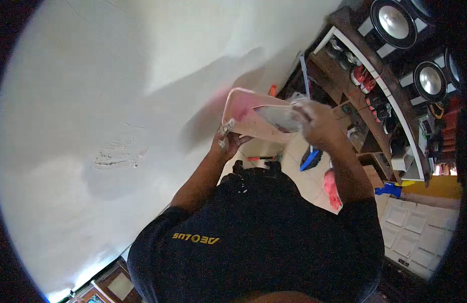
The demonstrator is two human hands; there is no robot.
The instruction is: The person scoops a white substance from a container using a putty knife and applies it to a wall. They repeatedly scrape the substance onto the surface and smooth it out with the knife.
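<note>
My left hand (230,143) grips the lower left edge of a pinkish, shallow rectangular container (267,132), which is tilted. White paste is smeared on that hand's fingers. In my right hand (321,125) is a putty knife (279,116), its grey blade over the container and pointing left. Motion blurs the right hand, and its fingers cover the knife's handle. To the left, a pale wall (157,121) carries a rough, flaking patch (115,155), apart from both hands.
On the right stands a curved shelf unit (395,103) with several shoes, and speakers (393,20) beside it. A blue broom (310,160) and a red item (332,189) are on the tiled floor. A white panelled door (420,235) is at lower right.
</note>
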